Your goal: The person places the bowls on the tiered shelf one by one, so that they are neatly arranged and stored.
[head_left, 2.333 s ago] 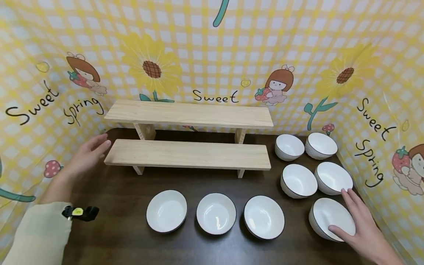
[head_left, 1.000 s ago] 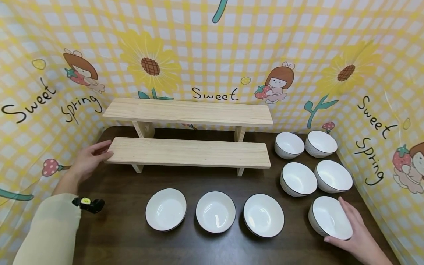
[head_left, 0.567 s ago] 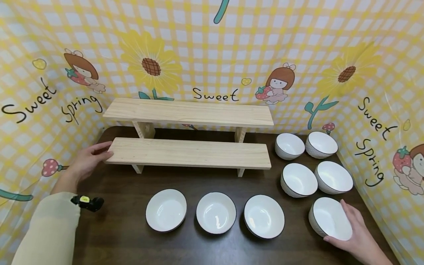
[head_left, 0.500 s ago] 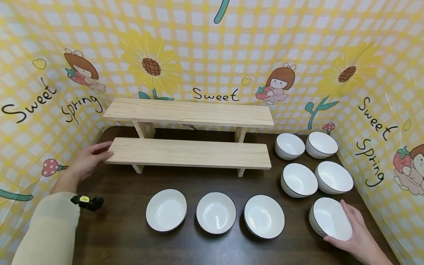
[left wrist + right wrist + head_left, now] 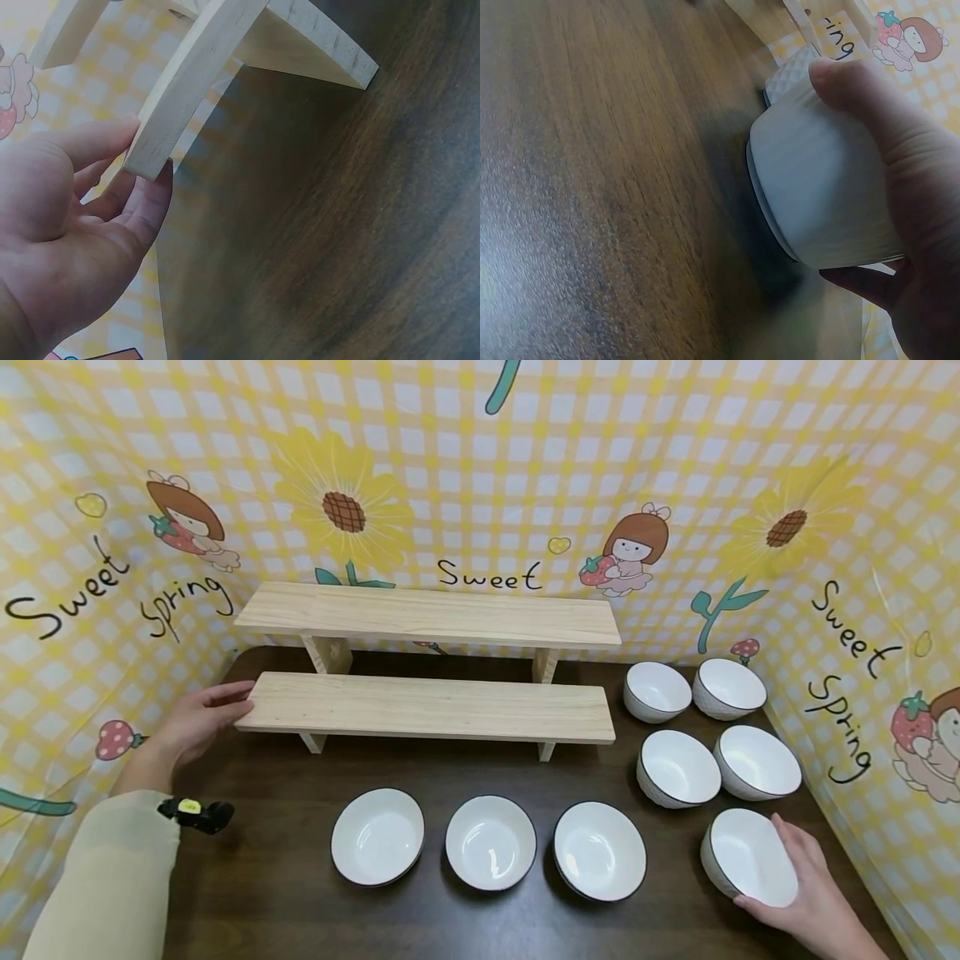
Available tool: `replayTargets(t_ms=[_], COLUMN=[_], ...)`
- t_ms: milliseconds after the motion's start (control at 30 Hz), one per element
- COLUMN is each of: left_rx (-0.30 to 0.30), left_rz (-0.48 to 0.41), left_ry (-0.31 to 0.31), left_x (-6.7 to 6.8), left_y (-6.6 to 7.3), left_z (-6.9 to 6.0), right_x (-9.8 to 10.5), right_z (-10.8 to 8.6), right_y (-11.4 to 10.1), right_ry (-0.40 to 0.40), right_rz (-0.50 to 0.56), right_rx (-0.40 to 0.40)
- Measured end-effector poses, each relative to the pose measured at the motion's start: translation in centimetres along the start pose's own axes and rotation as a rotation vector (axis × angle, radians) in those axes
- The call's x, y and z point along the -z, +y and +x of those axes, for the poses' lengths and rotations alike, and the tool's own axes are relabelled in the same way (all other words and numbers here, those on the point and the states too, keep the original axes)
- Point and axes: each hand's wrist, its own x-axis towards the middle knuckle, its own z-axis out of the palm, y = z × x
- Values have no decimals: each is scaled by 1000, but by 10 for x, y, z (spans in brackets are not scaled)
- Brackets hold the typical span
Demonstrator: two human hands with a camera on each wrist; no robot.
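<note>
My left hand (image 5: 198, 720) is at the left end of a two-tier wooden shelf. It pinches the lower board (image 5: 187, 97), thumb on one face and fingers round the other. At the right front, my right hand (image 5: 813, 885) grips a white bowl (image 5: 750, 856) by its outer side, thumb at the near side and fingers at the far side. In the right wrist view the bowl's ribbed outer wall (image 5: 817, 172) shows beneath my thumb; most of the fingers are hidden behind it. The bowl stands upright with its dark rim up.
Three similar bowls, a left one (image 5: 377, 837), a middle one (image 5: 491, 842) and a right one (image 5: 600, 852), stand in a row before the shelf. Several more bowls (image 5: 678, 768) crowd the right back. Yellow checked cloth (image 5: 480, 468) walls the dark wooden table (image 5: 300, 910).
My left hand has moved right from beside the shelf and taken hold of its lower board. My right hand has closed round the bowl's side. Over the last half second both stay nearly still.
</note>
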Motion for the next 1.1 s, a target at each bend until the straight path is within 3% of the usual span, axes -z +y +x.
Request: replayTargets(t_ms=[200,433,733,967,1100], left_rx=[9,2,11,23,41], left_rz=[-10,-101,-57,-19,32], left_ry=[-12,-30,-30,-36,-31], left_x=[0,0,-1,-1,0], left_y=[0,1,3,3,2], left_z=[0,0,0,1,1], right_x=[2,9,17,23,27], right_z=[0,4,9,20,31], right_y=[-1,-5,-11,-17,-24], right_ry=[19,51,19,44,38], right_rz=[0,15,26,46,37], right_rx=[8,61,57,166,189])
